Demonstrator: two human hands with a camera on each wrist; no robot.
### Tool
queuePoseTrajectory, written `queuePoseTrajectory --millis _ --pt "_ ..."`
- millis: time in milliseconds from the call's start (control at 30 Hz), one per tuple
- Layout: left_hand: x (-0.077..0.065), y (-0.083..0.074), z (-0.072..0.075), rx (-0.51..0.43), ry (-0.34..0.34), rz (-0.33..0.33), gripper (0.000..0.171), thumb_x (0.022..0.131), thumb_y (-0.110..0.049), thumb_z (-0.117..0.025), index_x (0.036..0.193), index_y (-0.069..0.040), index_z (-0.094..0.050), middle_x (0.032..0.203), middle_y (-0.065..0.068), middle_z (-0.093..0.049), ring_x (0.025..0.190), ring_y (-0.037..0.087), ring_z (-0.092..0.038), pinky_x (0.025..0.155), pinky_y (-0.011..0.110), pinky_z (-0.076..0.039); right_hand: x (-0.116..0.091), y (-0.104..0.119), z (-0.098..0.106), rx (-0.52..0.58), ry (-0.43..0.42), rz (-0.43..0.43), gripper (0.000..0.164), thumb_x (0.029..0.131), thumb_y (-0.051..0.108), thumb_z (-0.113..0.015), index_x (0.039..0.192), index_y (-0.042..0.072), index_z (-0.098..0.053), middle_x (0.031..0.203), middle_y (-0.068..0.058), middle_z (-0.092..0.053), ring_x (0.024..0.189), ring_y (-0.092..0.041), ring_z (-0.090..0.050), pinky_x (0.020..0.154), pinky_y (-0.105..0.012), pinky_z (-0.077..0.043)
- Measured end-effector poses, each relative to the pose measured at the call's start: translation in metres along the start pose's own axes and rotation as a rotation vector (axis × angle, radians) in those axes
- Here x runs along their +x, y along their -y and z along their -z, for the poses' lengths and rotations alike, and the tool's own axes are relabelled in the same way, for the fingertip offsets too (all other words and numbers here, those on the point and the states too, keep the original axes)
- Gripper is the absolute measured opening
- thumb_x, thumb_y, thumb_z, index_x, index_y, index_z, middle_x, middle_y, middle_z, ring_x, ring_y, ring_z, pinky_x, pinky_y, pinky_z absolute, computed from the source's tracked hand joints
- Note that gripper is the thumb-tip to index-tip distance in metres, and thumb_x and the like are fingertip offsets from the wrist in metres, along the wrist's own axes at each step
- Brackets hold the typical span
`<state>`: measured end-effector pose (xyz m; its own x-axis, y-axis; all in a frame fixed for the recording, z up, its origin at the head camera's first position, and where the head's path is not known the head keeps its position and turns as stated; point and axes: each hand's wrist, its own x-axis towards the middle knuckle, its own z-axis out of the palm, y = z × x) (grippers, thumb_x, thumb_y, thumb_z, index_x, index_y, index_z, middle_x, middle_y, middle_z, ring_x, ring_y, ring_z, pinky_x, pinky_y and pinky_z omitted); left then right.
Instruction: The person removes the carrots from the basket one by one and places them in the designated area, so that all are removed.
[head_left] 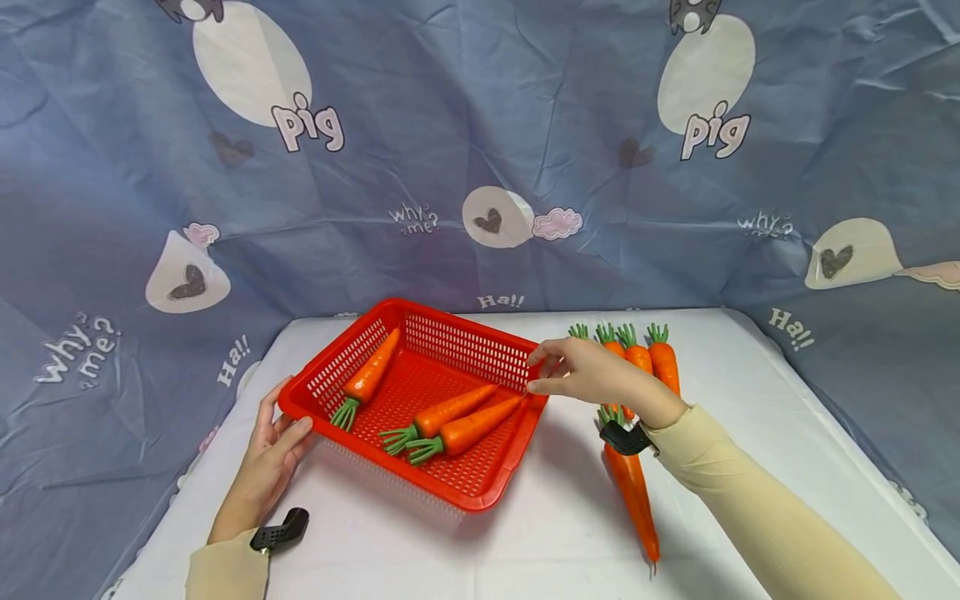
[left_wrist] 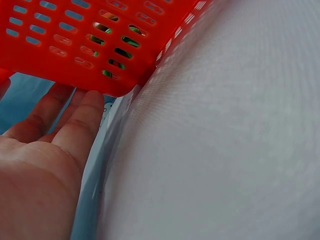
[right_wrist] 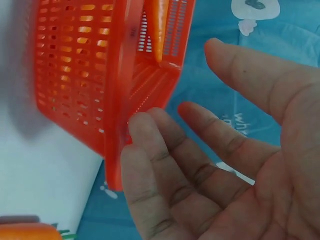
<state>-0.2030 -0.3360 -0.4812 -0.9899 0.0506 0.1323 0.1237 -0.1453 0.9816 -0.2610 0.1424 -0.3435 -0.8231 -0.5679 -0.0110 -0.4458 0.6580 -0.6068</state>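
A red plastic basket (head_left: 420, 367) with slotted walls stands at an angle on the white table, and three carrots lie inside it. One carrot (head_left: 372, 372) is by the left wall; two others (head_left: 457, 421) lie side by side toward the right. My left hand (head_left: 267, 454) holds the basket's left corner, thumb on the rim and fingers beneath it; in the left wrist view the fingertips touch the rim's underside. At the right end, my right hand (head_left: 581, 372) is by the rim with nothing in its grasp. Its thumb (right_wrist: 250, 70) stands apart from the fingers.
Several carrots (head_left: 663, 362) with green tops lie at the table's right rear, partly behind the right forearm. Another carrot (head_left: 632, 500) points toward the front edge. A blue printed cloth (head_left: 480, 142) hangs behind the white table (head_left: 375, 542).
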Motion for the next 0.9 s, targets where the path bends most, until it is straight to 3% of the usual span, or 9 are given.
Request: queuePoseTrajectory --millis 267,567,900 --pt "0.001 0.001 -0.003 0.004 0.003 0.009 0.074 0.111 -0.008 -0.054 0.17 -0.031 -0.016 0.154 -0.006 -0.044 0.13 0.002 -0.063 0.099 0.019 -0.059 0.019 0.007 0.003 0.065 0.083 0.012 0.038 0.095 0.02 -0.084 0.127 0.003 -0.072 0.108 -0.01 -0.078 0.095 -0.016 -0.074 0.086 -0.031 -0.062" --pt "0.002 -0.001 0.002 -0.024 0.006 -0.022 0.073 0.111 -0.005 -0.052 0.17 -0.031 -0.017 0.154 -0.004 -0.043 0.129 0.001 -0.063 0.098 0.019 -0.06 0.054 0.022 0.003 -0.006 0.235 0.045 0.032 0.092 0.023 -0.087 0.119 0.01 -0.073 0.103 -0.004 -0.076 0.094 -0.014 -0.069 0.085 -0.026 -0.056" --pt "0.003 0.001 0.001 -0.021 0.001 0.002 0.072 0.111 -0.006 -0.052 0.169 -0.034 -0.019 0.153 -0.008 -0.044 0.128 0.0 -0.062 0.096 0.019 -0.061 0.082 0.03 -0.01 -0.004 0.448 0.004 0.039 0.092 0.019 -0.086 0.128 0.01 -0.072 0.131 -0.014 -0.072 0.113 -0.02 -0.066 0.089 -0.025 -0.056"
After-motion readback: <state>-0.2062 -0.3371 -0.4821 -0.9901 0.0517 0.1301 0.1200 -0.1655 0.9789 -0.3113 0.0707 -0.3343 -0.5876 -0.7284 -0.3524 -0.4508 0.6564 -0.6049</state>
